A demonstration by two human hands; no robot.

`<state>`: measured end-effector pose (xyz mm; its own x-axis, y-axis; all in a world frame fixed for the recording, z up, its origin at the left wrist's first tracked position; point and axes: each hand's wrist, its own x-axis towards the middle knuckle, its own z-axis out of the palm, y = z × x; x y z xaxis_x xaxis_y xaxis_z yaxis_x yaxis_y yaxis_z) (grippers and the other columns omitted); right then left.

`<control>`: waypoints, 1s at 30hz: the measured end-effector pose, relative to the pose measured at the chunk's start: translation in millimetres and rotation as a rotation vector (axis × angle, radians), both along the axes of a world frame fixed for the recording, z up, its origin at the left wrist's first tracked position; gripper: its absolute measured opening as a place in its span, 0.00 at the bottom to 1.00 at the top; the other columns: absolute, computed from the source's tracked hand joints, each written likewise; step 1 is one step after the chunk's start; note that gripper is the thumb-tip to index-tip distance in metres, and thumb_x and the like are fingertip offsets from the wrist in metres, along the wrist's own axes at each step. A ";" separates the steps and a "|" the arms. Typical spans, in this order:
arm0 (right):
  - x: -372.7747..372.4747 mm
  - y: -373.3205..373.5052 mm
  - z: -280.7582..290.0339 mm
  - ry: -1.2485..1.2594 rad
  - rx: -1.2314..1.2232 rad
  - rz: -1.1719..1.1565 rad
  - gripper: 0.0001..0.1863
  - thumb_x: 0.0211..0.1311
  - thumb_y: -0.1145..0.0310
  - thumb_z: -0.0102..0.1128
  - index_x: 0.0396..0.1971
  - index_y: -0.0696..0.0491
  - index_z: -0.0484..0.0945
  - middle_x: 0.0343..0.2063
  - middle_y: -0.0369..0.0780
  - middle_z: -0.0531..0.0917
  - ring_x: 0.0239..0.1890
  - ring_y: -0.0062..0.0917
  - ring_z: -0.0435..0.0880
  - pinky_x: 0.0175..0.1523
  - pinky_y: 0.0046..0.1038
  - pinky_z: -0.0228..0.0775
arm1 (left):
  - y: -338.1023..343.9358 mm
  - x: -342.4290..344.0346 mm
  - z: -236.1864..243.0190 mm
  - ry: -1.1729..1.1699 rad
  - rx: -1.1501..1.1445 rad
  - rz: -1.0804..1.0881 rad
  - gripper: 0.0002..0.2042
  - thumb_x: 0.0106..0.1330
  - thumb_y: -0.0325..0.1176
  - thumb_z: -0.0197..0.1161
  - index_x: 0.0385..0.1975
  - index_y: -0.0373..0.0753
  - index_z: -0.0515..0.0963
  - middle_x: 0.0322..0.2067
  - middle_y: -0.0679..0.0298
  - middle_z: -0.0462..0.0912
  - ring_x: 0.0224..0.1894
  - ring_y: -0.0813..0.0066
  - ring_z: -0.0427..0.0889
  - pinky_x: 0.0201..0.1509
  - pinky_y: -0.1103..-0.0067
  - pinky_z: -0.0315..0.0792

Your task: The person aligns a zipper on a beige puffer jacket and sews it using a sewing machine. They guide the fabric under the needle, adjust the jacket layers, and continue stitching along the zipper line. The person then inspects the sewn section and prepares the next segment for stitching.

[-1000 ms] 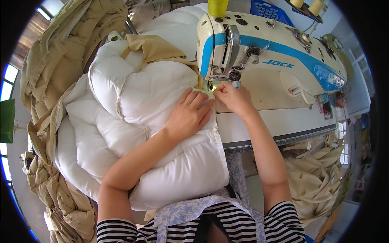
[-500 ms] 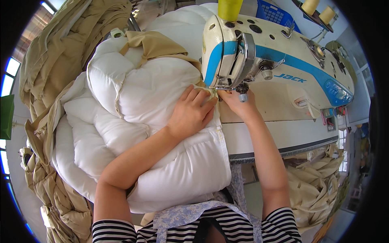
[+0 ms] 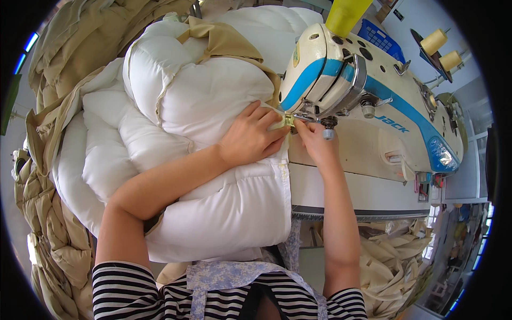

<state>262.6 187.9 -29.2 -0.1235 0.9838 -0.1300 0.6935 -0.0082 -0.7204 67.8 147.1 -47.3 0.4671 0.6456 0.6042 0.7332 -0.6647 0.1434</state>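
White padded fabric (image 3: 224, 80) — puffy, seamed — overhangs the counter's front edge (image 3: 381, 214); left fingers (image 3: 265, 119) slightly apart on it, right fingers' (image 3: 305, 131) hold unclear.

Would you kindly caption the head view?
Left hand on puffy white fabric, right hand near a white, blue-striped sewing machine.

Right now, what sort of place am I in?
Most likely a sewing workshop: there's a sewing machine right by your hands, cones of thread behind it, and heaps of beige fabric around.
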 end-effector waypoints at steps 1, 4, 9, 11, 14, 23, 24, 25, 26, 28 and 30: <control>4.5 -12.7 7.4 0.126 -0.055 0.021 0.18 0.68 0.56 0.62 0.27 0.56 0.79 0.14 0.35 0.76 0.16 0.22 0.74 0.23 0.27 0.64 | -1.0 -1.0 -2.4 0.001 -0.007 -0.005 0.14 0.59 0.33 0.68 0.46 0.45 0.85 0.45 0.62 0.81 0.50 0.61 0.80 0.63 0.55 0.72; 25.4 -65.6 28.9 0.319 -0.348 0.141 0.15 0.73 0.59 0.61 0.34 0.57 0.78 0.13 0.30 0.73 0.13 0.11 0.67 0.18 0.19 0.55 | -2.1 -3.2 -5.4 0.023 -0.020 -0.015 0.14 0.60 0.35 0.68 0.46 0.46 0.85 0.46 0.63 0.81 0.51 0.62 0.80 0.64 0.55 0.71; 41.0 -124.3 37.1 0.365 -0.844 0.657 0.20 0.73 0.56 0.60 0.29 0.58 0.79 0.13 0.31 0.74 0.14 0.13 0.68 0.22 0.21 0.59 | -13.2 1.4 26.6 0.093 -0.059 -0.006 0.14 0.61 0.37 0.69 0.47 0.45 0.85 0.47 0.62 0.81 0.51 0.60 0.80 0.63 0.60 0.72; 33.4 -141.5 34.9 0.332 -0.851 0.784 0.19 0.75 0.56 0.57 0.32 0.58 0.79 0.15 0.32 0.75 0.14 0.13 0.69 0.22 0.21 0.59 | -30.8 5.7 51.0 0.152 -0.155 0.017 0.14 0.62 0.39 0.68 0.45 0.42 0.84 0.46 0.61 0.82 0.48 0.60 0.82 0.57 0.64 0.76; 17.5 -164.5 32.4 0.601 -0.844 0.785 0.18 0.75 0.56 0.56 0.41 0.59 0.80 0.23 0.36 0.80 0.20 0.15 0.75 0.25 0.22 0.64 | -84.6 14.7 79.2 0.242 -0.728 0.141 0.11 0.64 0.39 0.67 0.39 0.39 0.82 0.39 0.62 0.83 0.40 0.60 0.84 0.45 0.67 0.78; 36.4 -130.3 15.4 0.176 0.513 0.566 0.26 0.54 0.73 0.67 0.56 0.52 0.74 0.39 0.40 0.79 0.44 0.39 0.80 0.49 0.36 0.75 | -130.6 11.5 86.3 -0.081 -0.659 0.260 0.08 0.69 0.33 0.62 0.37 0.33 0.79 0.33 0.56 0.81 0.34 0.53 0.80 0.40 0.67 0.75; 37.5 -121.1 10.6 0.096 0.605 0.497 0.28 0.53 0.75 0.68 0.57 0.52 0.74 0.46 0.41 0.78 0.50 0.39 0.78 0.54 0.37 0.74 | -133.5 14.3 85.2 -0.152 -0.692 0.274 0.08 0.69 0.31 0.62 0.39 0.31 0.79 0.34 0.56 0.81 0.35 0.53 0.80 0.40 0.68 0.73; 38.3 -114.8 6.1 0.034 0.608 0.499 0.31 0.50 0.76 0.70 0.57 0.52 0.72 0.52 0.41 0.74 0.55 0.38 0.75 0.59 0.37 0.72 | -134.9 18.0 84.0 -0.235 -0.732 0.298 0.10 0.68 0.32 0.64 0.41 0.31 0.80 0.31 0.56 0.80 0.32 0.55 0.79 0.39 0.69 0.72; 37.5 -109.5 2.0 0.032 0.653 0.475 0.31 0.50 0.75 0.71 0.56 0.52 0.73 0.52 0.40 0.75 0.55 0.38 0.76 0.58 0.37 0.72 | -136.6 21.1 83.4 -0.276 -0.708 0.313 0.10 0.68 0.32 0.65 0.41 0.32 0.80 0.31 0.55 0.81 0.32 0.55 0.79 0.39 0.68 0.73; 34.0 -101.4 -4.1 0.016 0.721 0.429 0.30 0.49 0.74 0.72 0.55 0.53 0.73 0.51 0.40 0.75 0.54 0.37 0.76 0.58 0.37 0.72 | -137.5 25.9 83.1 -0.330 -0.701 0.346 0.09 0.67 0.33 0.66 0.39 0.34 0.81 0.31 0.55 0.82 0.31 0.56 0.80 0.37 0.68 0.73; 29.5 -97.3 -7.5 0.010 0.775 0.468 0.28 0.48 0.73 0.73 0.52 0.53 0.74 0.50 0.39 0.75 0.54 0.36 0.76 0.59 0.36 0.72 | -137.0 27.9 83.9 -0.306 -0.807 0.373 0.10 0.66 0.34 0.67 0.40 0.34 0.81 0.30 0.55 0.82 0.29 0.59 0.80 0.36 0.70 0.73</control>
